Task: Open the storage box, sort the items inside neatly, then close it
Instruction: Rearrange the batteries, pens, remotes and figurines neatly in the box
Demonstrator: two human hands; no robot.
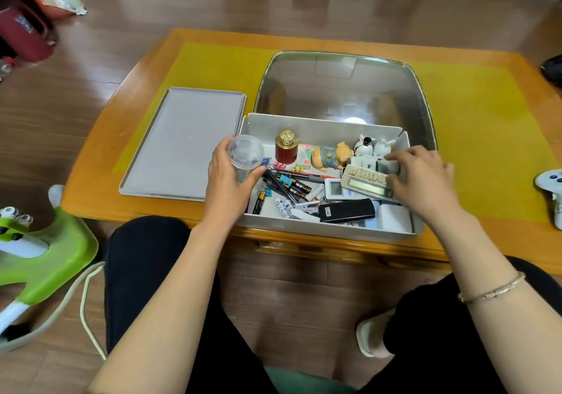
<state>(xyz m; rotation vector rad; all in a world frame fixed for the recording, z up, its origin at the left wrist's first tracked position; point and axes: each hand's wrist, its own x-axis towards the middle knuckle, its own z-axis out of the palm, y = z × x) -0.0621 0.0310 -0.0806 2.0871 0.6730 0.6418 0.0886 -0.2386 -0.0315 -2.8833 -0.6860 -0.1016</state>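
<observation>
Storage box (pixel 328 230), open, sits at the table's (pixel 304 249) near edge. At 9 o'clock of it the left hand (pixel 226 177) wraps a clear cup (pixel 245 156); at 3 o'clock the right hand (pixel 421 177) pinches a grey card (pixel 387 165). Lid (pixel 185 144) lies at 10 o'clock.

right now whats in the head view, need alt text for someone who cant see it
A seated person sorts an open grey storage box on a wooden table: the left hand grips a clear plastic cup at the box's left edge, and the right hand touches small items inside. The box's lid lies flat to the left.
</observation>
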